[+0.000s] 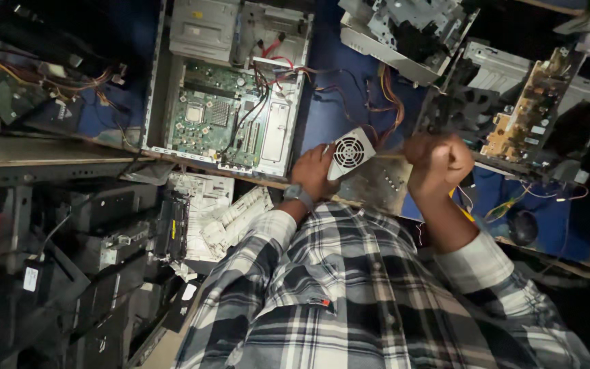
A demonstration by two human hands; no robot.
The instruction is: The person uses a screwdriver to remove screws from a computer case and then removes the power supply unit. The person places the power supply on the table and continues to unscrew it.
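1. The left hand (pixel 313 171) is clamped on a small metal box with a round fan grille (pixel 350 152), fingers wrapped around its near side so the grille faces up toward the camera
2. The right hand (pixel 438 160) is closed in a fist around a thin tool handle (pixel 392 156); the shaft points level at the side of the box, which the left hand steadies against it. The tip is too small to identify
3. The box is held just above a flat perforated metal plate (pixel 377 184) at the edge of the blue tabletop (pixel 329 109)
4. A bundle of coloured wires (pixel 384 102) runs from the box area back toward the stripped metal frame (pixel 404 31), so the box stays near it
5. An open computer case (pixel 230 89) lies flat beside the left hand, its green circuit board (pixel 213 119) exposed
6. A second board with yellow parts (pixel 530 109) lies beyond the right hand
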